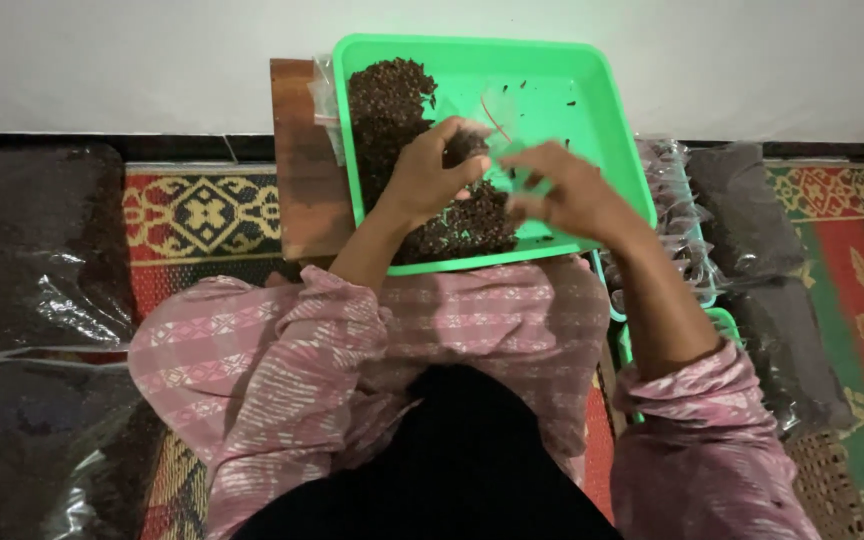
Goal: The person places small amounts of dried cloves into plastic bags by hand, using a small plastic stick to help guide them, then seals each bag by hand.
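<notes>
The person sits on the floor in a pink patterned garment, the knees spread wide and a dark cloth lying across the lap. Both forearms reach forward over a green tray that sits just beyond the knees.

The left hand hangs over the heap of dark dried bits, which fills the left side of the tray and runs down to its near edge. Its fingers are curled in and bunched at the tips, pinching a small clump of the bits just above the heap. The right hand is beside it, above the barer green floor of the tray, fingers bent and closed on a small clear plastic bag. The bag stands up between the two hands, its mouth close to the left fingertips. How much is in it I cannot tell; it is thin and hard to see.

The tray rests partly on a wooden board, which sticks out on its left. To the right of the tray lies a pile of clear packets. Under it all is a woven mat with red and yellow patterns, and behind stands a pale wall.
</notes>
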